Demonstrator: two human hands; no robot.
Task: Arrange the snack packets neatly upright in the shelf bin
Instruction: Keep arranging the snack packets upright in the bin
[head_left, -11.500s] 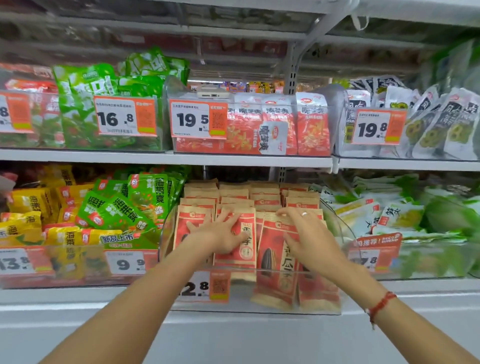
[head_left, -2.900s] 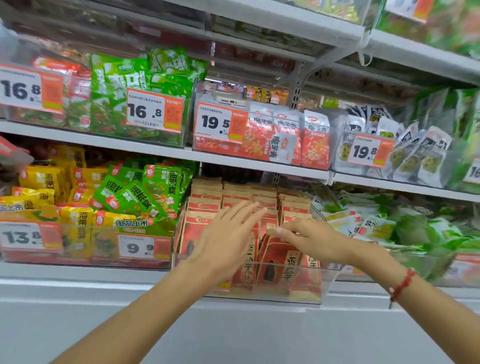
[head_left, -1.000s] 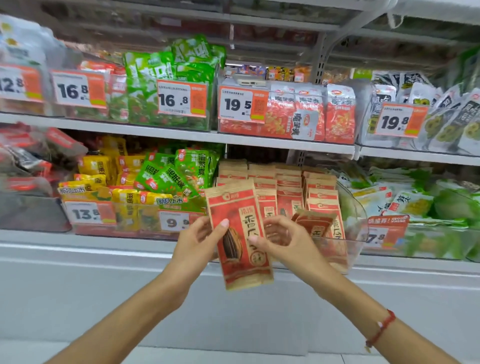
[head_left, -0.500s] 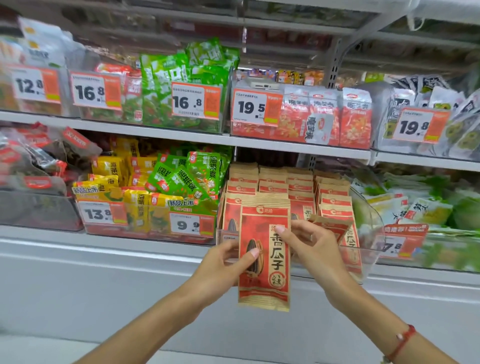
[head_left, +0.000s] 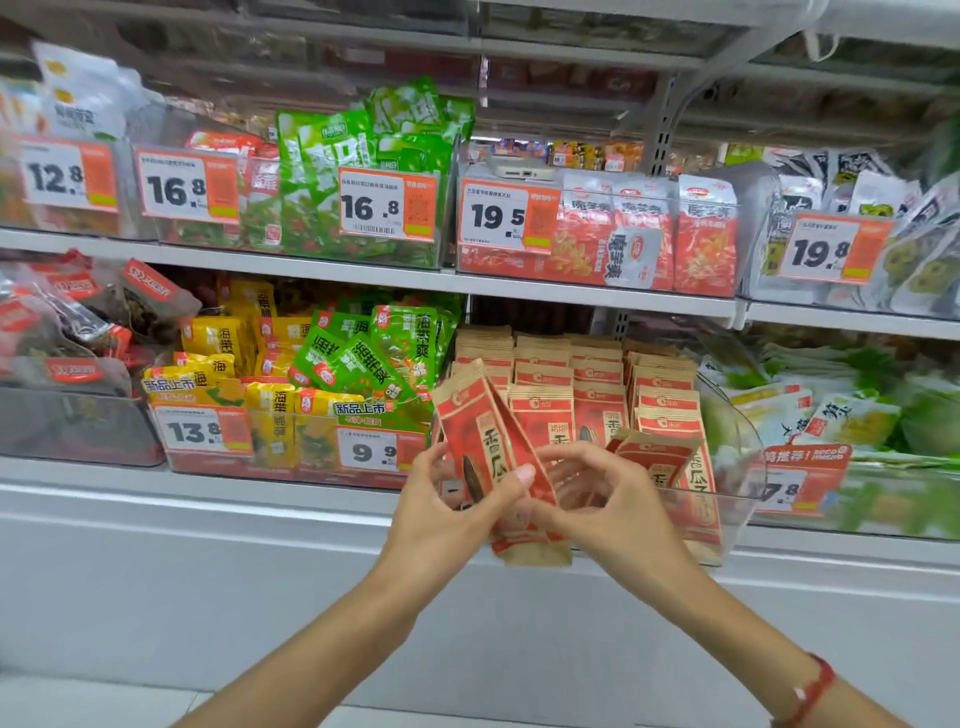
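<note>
Both hands (head_left: 524, 499) around tilted packet (head_left: 488, 441)

Held packet (head_left: 493, 457) lower half hidden behind hands.

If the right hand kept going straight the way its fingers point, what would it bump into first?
Most likely the packet that both hands hold: the right hand points left, towards it and the left hand. Depth is hard to judge, but they look almost touching.
</note>
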